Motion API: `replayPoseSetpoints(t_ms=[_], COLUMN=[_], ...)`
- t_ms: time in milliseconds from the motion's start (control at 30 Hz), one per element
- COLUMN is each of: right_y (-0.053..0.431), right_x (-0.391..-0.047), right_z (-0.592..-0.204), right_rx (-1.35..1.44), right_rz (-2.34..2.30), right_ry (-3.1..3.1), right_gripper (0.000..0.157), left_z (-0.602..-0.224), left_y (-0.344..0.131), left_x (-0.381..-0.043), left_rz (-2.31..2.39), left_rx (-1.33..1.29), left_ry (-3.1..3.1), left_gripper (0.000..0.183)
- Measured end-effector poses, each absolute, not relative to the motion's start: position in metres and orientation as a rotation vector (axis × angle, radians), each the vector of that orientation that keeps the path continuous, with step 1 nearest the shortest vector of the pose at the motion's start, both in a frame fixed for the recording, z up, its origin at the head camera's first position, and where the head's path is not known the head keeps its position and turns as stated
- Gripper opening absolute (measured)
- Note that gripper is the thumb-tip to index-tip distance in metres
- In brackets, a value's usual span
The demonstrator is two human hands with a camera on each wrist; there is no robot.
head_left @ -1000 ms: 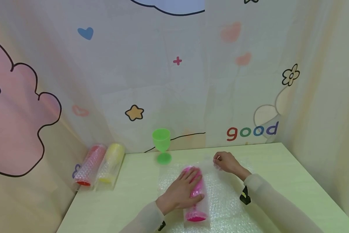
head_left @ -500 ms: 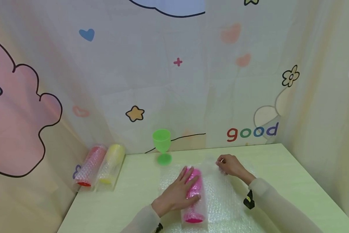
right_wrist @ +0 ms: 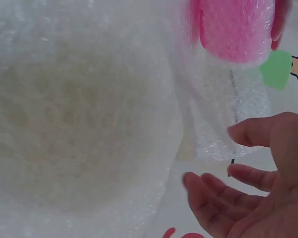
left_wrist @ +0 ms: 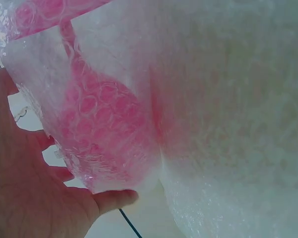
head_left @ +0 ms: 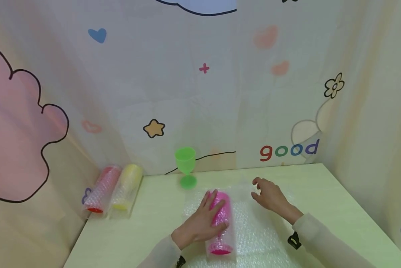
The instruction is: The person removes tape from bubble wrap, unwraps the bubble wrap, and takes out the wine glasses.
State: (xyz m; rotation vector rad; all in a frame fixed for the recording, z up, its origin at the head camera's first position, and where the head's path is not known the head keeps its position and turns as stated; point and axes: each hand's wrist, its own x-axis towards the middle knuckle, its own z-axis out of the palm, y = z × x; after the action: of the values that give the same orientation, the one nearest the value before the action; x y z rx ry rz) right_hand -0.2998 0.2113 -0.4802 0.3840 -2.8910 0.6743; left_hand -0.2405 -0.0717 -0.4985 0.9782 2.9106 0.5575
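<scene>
A pink plastic goblet (head_left: 224,210) lies on its side, rolled in bubble wrap, its foot facing the near side. My left hand (head_left: 201,222) rests on it with fingers spread and thumb stretched across the stem. The left wrist view shows the pink bowl (left_wrist: 107,119) through the bubbles, the palm along its side. Beneath and to the right spreads a bubble wrap sheet (head_left: 259,234). Over that sheet's far right part, my right hand (head_left: 272,195) hovers with thumb and fingers apart. Nothing is between them in the right wrist view.
Upright at the back of the table (head_left: 120,242) stands a green goblet (head_left: 186,162). Two wrapped bundles, one red (head_left: 103,190) and one yellow (head_left: 127,188), lie at the table's left edge. A printed curtain (head_left: 200,104) closes off the back and sides.
The right hand has let go of the bubble wrap's edge, spread its fingers and shifted slightly right. The left hand and wrapped goblet have moved slightly left.
</scene>
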Motion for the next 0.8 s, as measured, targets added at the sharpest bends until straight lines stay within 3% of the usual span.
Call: replayPoseSetpoints(t_ms=[233, 800], right_y=[0.219, 0.237], right_x=[-0.289, -0.271], right_z=[-0.487, -0.476], right_rx=[0.243, 0.212], right_rz=[1.030, 1.215], right_ry=[-3.054, -2.996], right_gripper=[0.046, 0.040], left_z=[-0.498, -0.498], left_y=[-0.072, -0.061], left_x=[-0.239, -0.229], left_rz=[0.625, 0.689], left_rx=[0.944, 0.975], left_ry=[2.885, 2.884], left_gripper=[0.078, 0.080])
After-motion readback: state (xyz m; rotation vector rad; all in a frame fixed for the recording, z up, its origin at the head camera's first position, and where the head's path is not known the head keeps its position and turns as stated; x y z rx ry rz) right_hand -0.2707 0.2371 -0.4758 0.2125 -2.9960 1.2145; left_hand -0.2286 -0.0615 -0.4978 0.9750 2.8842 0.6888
